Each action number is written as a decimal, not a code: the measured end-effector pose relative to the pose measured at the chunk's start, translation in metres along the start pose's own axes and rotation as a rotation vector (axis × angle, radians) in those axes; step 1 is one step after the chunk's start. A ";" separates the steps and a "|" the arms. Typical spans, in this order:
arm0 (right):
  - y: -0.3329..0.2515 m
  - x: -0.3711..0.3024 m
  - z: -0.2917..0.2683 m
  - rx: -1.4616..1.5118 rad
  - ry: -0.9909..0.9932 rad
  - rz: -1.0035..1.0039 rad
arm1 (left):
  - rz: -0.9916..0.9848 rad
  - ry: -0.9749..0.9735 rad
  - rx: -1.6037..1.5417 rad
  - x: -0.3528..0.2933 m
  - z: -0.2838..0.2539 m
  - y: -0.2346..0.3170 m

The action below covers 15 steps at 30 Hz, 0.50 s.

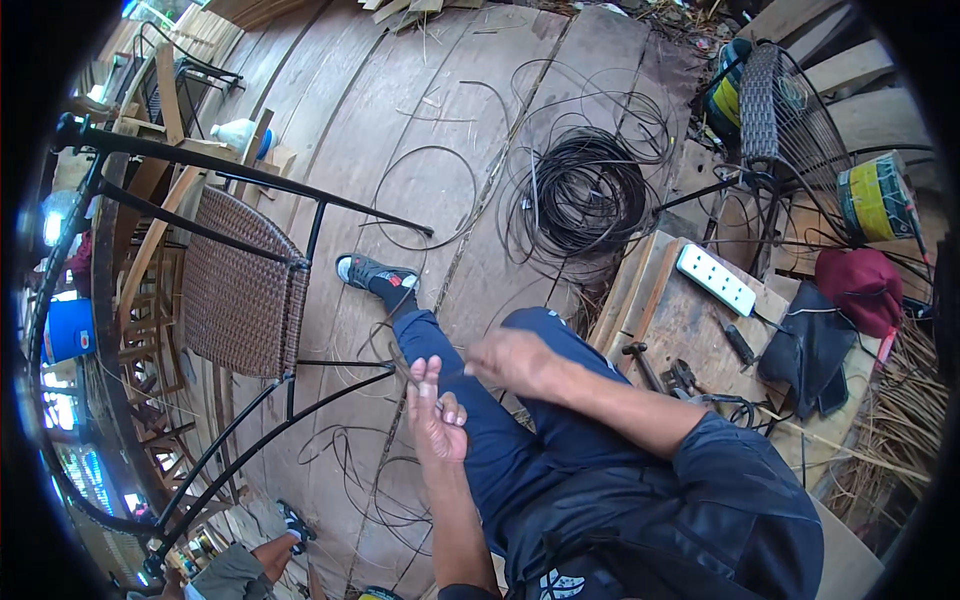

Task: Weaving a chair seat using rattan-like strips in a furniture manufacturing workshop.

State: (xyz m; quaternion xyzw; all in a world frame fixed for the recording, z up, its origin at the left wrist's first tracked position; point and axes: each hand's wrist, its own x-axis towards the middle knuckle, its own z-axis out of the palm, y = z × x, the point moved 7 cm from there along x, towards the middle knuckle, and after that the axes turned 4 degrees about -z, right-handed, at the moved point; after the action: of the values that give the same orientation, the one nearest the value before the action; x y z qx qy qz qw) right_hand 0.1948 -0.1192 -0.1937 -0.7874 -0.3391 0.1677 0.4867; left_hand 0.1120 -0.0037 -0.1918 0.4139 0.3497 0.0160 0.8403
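My left hand (437, 415) is raised over my left thigh, its fingers pinched on a thin brown weaving strand (385, 345) that loops up toward my shoe. Close by on the right, my right hand (515, 362) has its fingers curled together. It is slightly blurred, and what lies in its fingertips is too small to make out. To the left of my leg lies a black metal chair frame (250, 180), tipped over, with a brown woven seat panel (240, 285) fixed in it. Neither hand touches the frame.
A large coil of dark strand (585, 190) lies on the wooden floor. On a low bench at right are a white power strip (716, 280), a hammer (643, 368), pliers (683, 376) and a dark cloth (810, 345). Another woven chair (762, 105) stands beyond. A person (245, 575) is at lower left.
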 end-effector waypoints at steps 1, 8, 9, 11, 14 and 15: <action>-0.014 -0.005 0.007 0.024 -0.038 -0.026 | 0.013 0.024 -0.034 -0.003 -0.003 0.005; -0.054 -0.038 0.054 0.110 -0.321 -0.059 | 0.195 0.147 -0.245 -0.083 -0.082 0.085; -0.053 -0.041 0.064 0.037 -0.346 -0.105 | 0.228 0.092 -0.337 -0.105 -0.089 0.109; -0.046 -0.041 0.075 0.066 -0.339 -0.052 | 0.486 0.155 -0.194 -0.152 -0.109 0.158; -0.038 -0.038 0.079 0.054 -0.320 0.004 | 0.669 0.126 -0.002 -0.225 -0.150 0.211; -0.035 -0.037 0.076 0.053 -0.290 0.037 | 0.788 0.325 0.002 -0.262 -0.176 0.226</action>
State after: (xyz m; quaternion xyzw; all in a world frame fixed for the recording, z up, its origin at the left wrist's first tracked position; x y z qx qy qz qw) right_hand 0.1104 -0.0845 -0.2011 -0.7480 -0.3867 0.2975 0.4500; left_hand -0.1322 0.1824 0.0463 0.5088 0.2925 0.4008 0.7036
